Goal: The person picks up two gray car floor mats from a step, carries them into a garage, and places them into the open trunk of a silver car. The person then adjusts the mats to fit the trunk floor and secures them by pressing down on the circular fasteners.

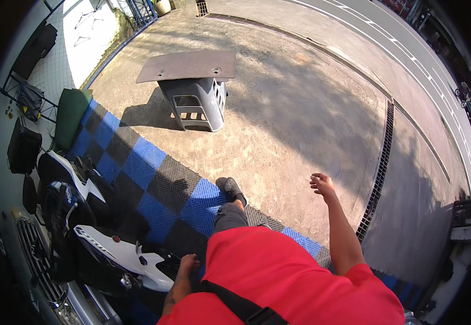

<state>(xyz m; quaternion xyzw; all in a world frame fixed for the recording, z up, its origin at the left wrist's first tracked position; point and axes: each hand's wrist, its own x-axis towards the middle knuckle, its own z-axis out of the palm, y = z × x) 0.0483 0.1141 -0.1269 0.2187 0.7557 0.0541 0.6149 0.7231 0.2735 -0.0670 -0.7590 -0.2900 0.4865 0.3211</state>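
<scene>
My right hand (322, 186) swings out over the sunlit concrete, fingers loosely bent and a little apart, with nothing in it. Low at my left side hangs my left hand (189, 264), in shade and partly turned away; its fingers look loose and no object shows in them. Nearest to that hand is a white and black scooter (113, 254). Ahead of me a grey plastic stool (195, 100) stands on the concrete, with a flat brown board (186, 65) lying across its top. Neither hand touches the stool or the board.
I stand with one dark clog (231, 189) at the edge of blue and black floor tiles (157, 181). A drain grate (379, 168) runs along the right, with a road (392, 51) beyond. A silver vehicle grille (37, 260) and a green container (72, 119) are at left.
</scene>
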